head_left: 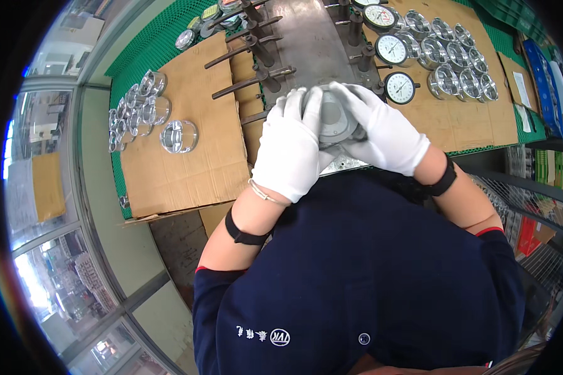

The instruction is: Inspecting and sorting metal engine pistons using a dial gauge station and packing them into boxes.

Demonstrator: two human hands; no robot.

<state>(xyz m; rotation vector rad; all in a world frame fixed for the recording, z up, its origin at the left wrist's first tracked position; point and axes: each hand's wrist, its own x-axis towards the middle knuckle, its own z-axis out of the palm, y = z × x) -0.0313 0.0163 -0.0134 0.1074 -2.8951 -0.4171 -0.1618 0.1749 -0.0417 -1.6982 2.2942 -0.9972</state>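
Note:
A grey metal piston [336, 119] is held between my two white-gloved hands, its crown with a shallow recess facing up. My left hand [291, 140] wraps its left side, fingers reaching over the far rim. Curled round the right side is my right hand [383, 128], its thumb low near the front edge. Both hands are closed on it, and its underside is hidden. It is at the near end of a metal gauging fixture [309, 47] with upright posts and levers. Just right of my right hand is a white-faced dial gauge [400, 87].
On cardboard at left stand several shiny pistons [179, 137]; more pistons [444, 81] stand in rows at right. Further dial gauges [391, 49] line the fixture's right side, and lever handles [231, 87] jut out on its left. A blue bin [540, 81] stands far right.

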